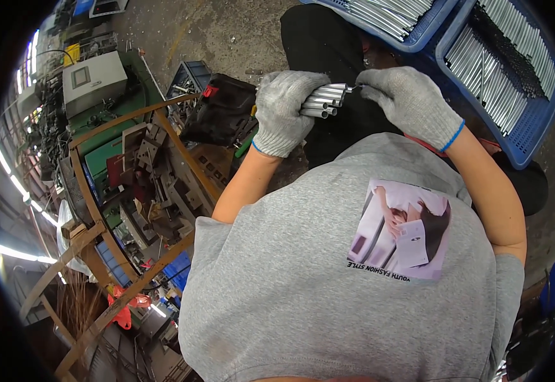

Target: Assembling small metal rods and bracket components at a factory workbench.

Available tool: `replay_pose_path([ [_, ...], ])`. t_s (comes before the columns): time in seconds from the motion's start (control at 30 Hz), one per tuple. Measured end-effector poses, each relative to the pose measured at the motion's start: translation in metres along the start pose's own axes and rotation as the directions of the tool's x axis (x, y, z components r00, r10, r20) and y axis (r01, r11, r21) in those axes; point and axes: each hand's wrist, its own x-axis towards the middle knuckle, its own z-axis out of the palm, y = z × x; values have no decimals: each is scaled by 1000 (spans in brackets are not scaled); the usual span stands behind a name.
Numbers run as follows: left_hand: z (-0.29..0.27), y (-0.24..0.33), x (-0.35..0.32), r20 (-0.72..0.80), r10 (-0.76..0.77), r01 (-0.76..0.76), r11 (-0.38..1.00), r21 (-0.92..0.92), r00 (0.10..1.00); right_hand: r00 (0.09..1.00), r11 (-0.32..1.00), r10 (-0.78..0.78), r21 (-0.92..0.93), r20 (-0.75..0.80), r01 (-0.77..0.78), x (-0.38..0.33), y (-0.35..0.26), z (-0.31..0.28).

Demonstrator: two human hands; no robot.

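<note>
My left hand [282, 113], in a grey knitted glove with a blue cuff, is closed round a small bundle of short silvery metal tubes [323, 102]. Their open ends point to the right, toward my other hand. My right hand [414, 107], gloved the same way, has its thumb and fingertips pinched together close to the end of the upper tubes. A small dark bit shows at those fingertips, too small to name. Both hands are held in front of me, over my dark trousers.
At the right, a blue plastic crate [512, 148] holds many metal tubes with a dark band across the middle. Another blue crate [412, 46] of tubes adjoins it. To the left are a wooden frame [188, 159], a black bag [217, 118], metal blocks and a grey control box [94, 79].
</note>
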Motion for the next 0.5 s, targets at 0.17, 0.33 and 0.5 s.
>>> replay_pose_path([
  [0.17, 0, 3, 0, 2, -26, 26, 999, 30, 1000, 987, 997, 79, 9, 140, -81, -4, -20, -7],
  [0.33, -5, 6, 4, -18, 22, -21, 998, 59, 1000, 997, 993, 39, 105, 69, -46, 2, -16, -19],
  [0.5, -3, 1, 7, -9, 38, -38, 999, 31, 999, 999, 990, 33, 139, 10, -34, 2, -1, -1],
])
